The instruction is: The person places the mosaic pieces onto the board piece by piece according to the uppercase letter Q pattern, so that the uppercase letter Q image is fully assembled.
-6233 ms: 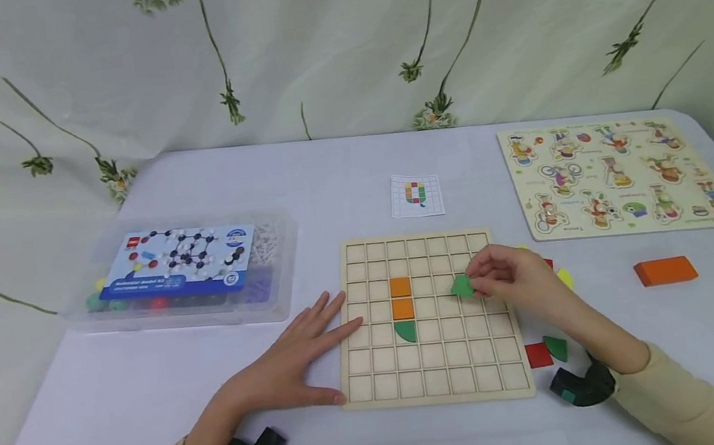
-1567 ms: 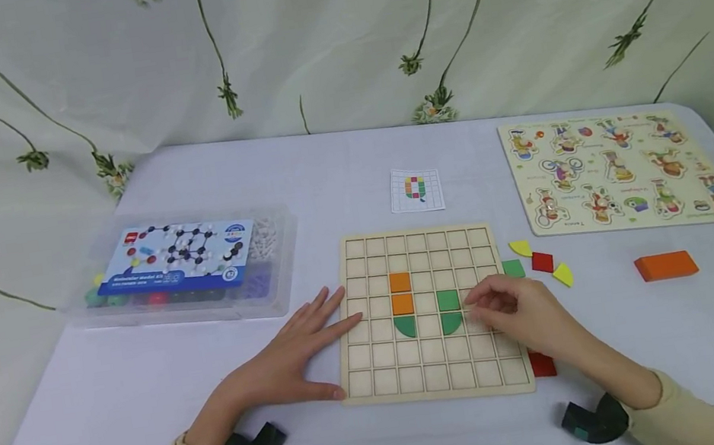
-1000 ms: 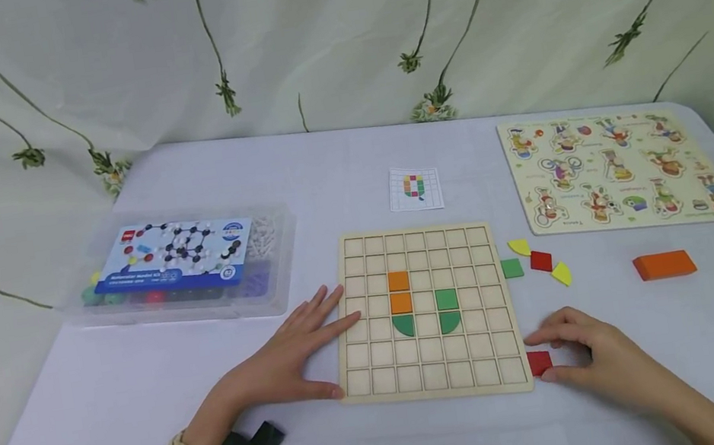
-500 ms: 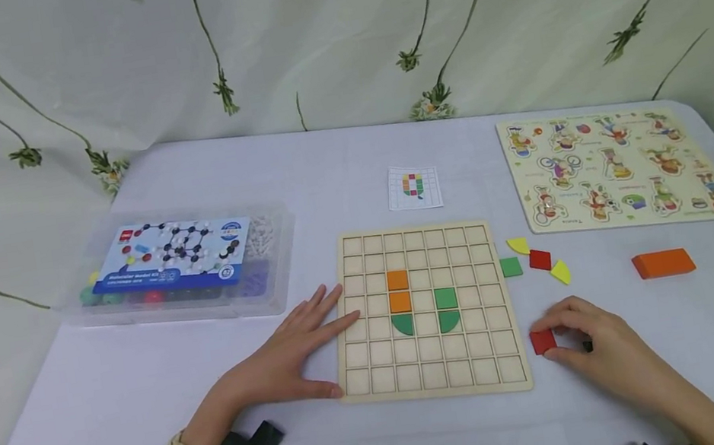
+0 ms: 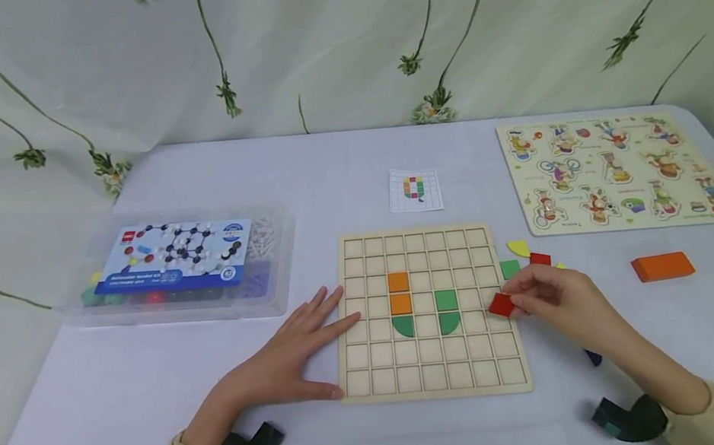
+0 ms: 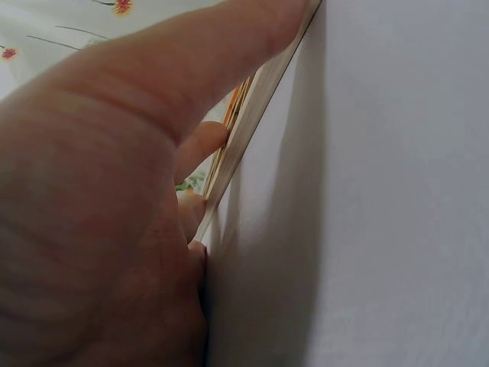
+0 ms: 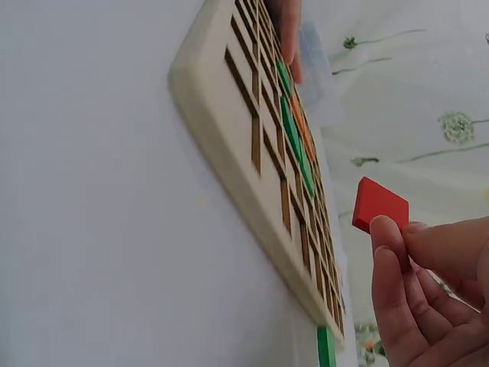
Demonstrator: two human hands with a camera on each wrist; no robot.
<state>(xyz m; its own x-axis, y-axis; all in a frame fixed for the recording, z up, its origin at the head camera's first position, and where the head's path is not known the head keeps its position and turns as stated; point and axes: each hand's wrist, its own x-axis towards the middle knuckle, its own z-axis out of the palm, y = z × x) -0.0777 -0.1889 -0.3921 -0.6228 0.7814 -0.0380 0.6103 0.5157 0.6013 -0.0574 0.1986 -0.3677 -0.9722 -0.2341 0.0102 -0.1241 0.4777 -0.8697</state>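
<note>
My right hand point(image 5: 566, 303) pinches a red square tile point(image 5: 501, 304) between thumb and fingertips, over the right side of the wooden grid board point(image 5: 434, 378). In the right wrist view the red tile point(image 7: 380, 205) is raised off the board and tilted. My left hand point(image 5: 290, 359) lies with spread, straight fingers along the board's left edge, fingertips on its rim. In the grid sit an orange square point(image 5: 397, 282), a second orange square point(image 5: 400, 303) below it and a green quarter-circle point(image 5: 403, 325). Two columns right are a green square point(image 5: 446, 300) and another green quarter-circle point(image 5: 450, 322).
Right of the board lie a green square point(image 5: 510, 269), a yellow quarter-circle point(image 5: 517, 249) and a red square point(image 5: 539, 258). A pattern card point(image 5: 414, 190) lies behind the board. A molecular model box point(image 5: 177, 268), a picture puzzle point(image 5: 619, 172) and an orange block point(image 5: 663, 267) stand farther out.
A green square and a green quarter-circle came into the grid. My right hand then took the red square tile from beside the board's lower right and carried it up and left. The left hand stayed.
</note>
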